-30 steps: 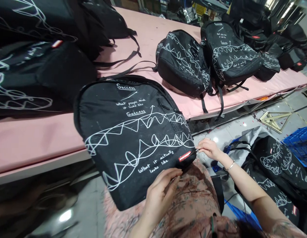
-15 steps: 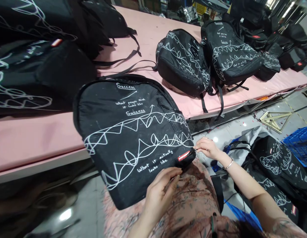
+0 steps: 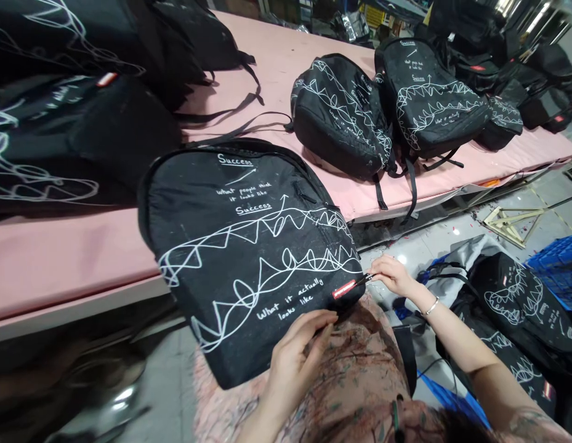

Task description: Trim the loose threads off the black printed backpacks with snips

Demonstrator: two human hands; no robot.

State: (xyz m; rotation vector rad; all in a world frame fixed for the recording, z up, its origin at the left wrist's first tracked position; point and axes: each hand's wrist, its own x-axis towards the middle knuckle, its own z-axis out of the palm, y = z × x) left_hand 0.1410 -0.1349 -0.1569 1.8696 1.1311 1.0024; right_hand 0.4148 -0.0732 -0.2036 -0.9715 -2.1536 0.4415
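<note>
A black backpack (image 3: 212,264) with white lettering and scribbled lines leans back against the table edge, its lower end towards my body. My left hand (image 3: 297,354) is closed on its bottom edge, thumb and fingers pinching the fabric. Near the lower right corner, a red label (image 3: 343,289) is stitched on the front. My right hand (image 3: 391,274) pinches a small, dark pointed tool (image 3: 365,280), whose tip is at the label's right end. Most of the tool is hidden by the fingers, so its exact kind is unclear.
A long pink-covered table (image 3: 262,61) runs across the view. More black backpacks lie on it at left (image 3: 124,135) and right (image 3: 433,98). On my right, printed backpacks (image 3: 530,301) are piled near a blue crate (image 3: 558,264). A cream metal frame (image 3: 511,224) stands on the floor.
My right hand has shifted slightly right, and the tool's tip now shows beside the red label. The label is more fully visible. My left hand and the backpack have barely moved.
</note>
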